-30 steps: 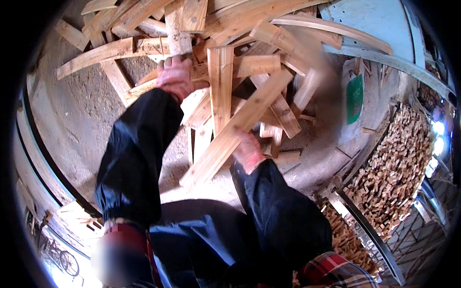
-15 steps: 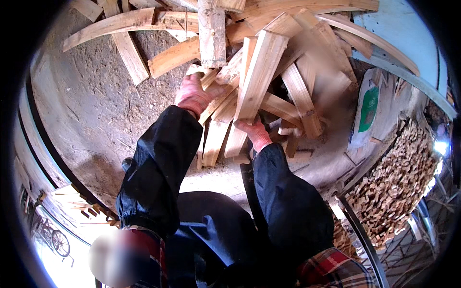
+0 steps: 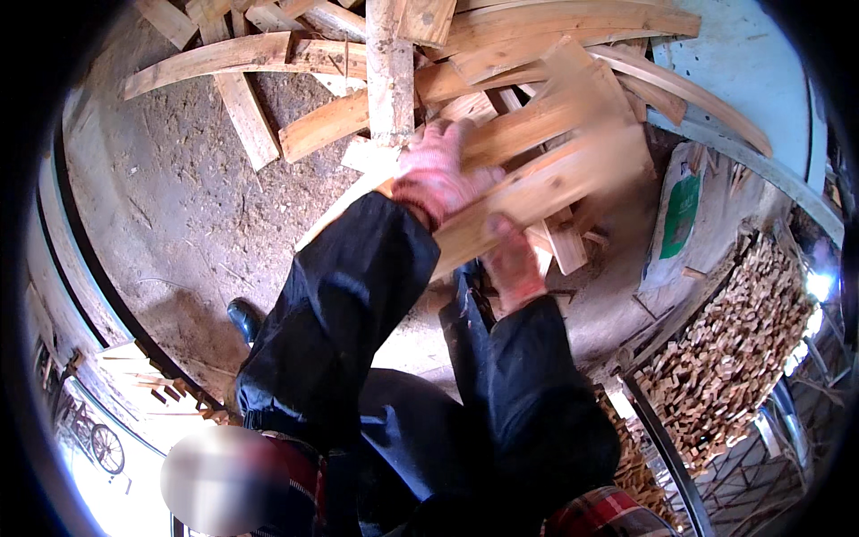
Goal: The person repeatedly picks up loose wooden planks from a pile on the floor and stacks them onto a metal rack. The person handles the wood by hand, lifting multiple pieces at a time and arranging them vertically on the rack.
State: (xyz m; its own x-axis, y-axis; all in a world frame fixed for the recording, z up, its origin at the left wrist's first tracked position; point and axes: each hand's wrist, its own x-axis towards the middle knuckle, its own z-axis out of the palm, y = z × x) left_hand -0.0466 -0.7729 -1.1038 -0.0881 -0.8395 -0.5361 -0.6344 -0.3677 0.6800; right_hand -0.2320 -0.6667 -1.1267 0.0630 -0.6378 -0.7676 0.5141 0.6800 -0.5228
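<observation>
Both my hands wear pinkish-red work gloves, with dark sleeves behind them. My left hand (image 3: pixel 437 174) is at the left end of several rough planks, its fingers over an upper plank (image 3: pixel 519 130) and its thumb stretched along the nearer one. My right hand (image 3: pixel 514 266) grips the near edge of a wide pale plank (image 3: pixel 550 183), thumb on top and fingers partly hidden beneath. These planks lie side by side, slanting up to the right; their far ends are blurred. Under my left forearm another pale piece of wood (image 3: pixel 344 208) sticks out.
Curved wooden strips (image 3: pixel 210 63) and an upright plank (image 3: pixel 390 80) lie beyond my hands. At the right are a pale blue surface (image 3: pixel 729 63), a white sack with a green patch (image 3: pixel 682 215) and a large heap of small wood pieces (image 3: pixel 729 358). A dark shoe (image 3: pixel 242 319) stands on the dusty floor.
The planks at my hands have swung from steep to a flatter slant, their far ends now to the right. My left hand has moved right; my right hand has moved slightly right and nearer.
</observation>
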